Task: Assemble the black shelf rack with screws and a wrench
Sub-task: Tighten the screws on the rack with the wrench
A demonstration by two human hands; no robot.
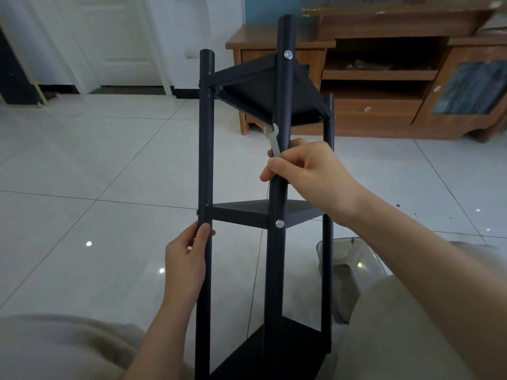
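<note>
The right hand [304, 165] clasps the black metal rack's upright centre pole [275, 270], pinching a flat silver wrench [274, 141] pointing upward; the nearest silver screw [279, 223] sits below it. The left hand [189, 259] grips the left pole [206, 133].

Glossy pale tiled floor [96, 160] is filling most of the view, with grey grout lines running across it and small bright light spots [88, 244] reflecting at lower left. A white panelled door [118, 37] is standing at the back left, a dark baseboard [186, 93] running beside it. A brown wooden cabinet [384, 86] with open shelves and a glass-fronted door [469, 89] is sitting at the back right, a blue wall [260, 9] showing behind it.
</note>
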